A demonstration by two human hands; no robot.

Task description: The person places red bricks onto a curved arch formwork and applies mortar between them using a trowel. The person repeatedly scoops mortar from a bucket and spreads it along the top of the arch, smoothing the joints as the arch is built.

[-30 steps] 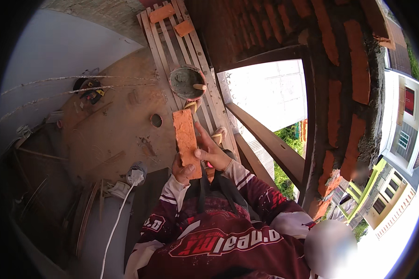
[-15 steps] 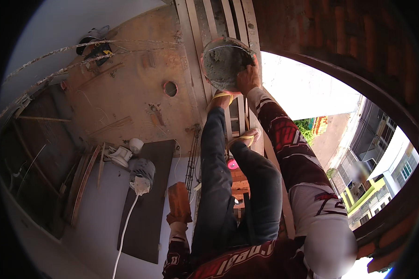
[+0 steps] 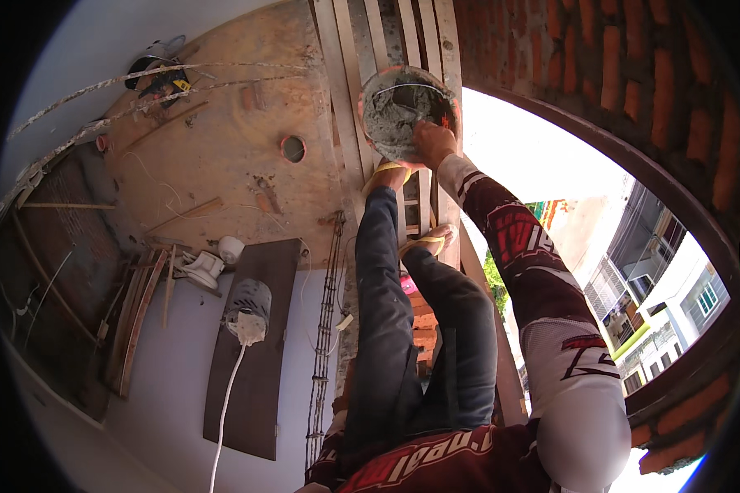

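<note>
My right hand [image 3: 433, 141] is closed on the handle of a trowel, whose dark blade [image 3: 404, 97] sits in grey mortar inside an orange bucket [image 3: 450, 107]. The bucket, with a thin wire handle, stands on parallel wooden planks [image 3: 344, 49]. My sandalled feet [image 3: 390, 175] are on the planks just below and beside it. My left hand is out of sight at the lower edge; only part of that sleeve [image 3: 325, 460] shows.
A brick wall [image 3: 658, 90] frames an opening at the right, with buildings outside. Below at left are a plywood surface [image 3: 222, 181] with scraps and a small round container [image 3: 293, 149], a dark board [image 3: 255, 394], a hanging white cord [image 3: 224, 411] and rebar [image 3: 325, 329].
My right hand left the brick and reached up into the bucket, taking the trowel. My left hand, holding the brick low at the left half a second ago, has dropped from sight.
</note>
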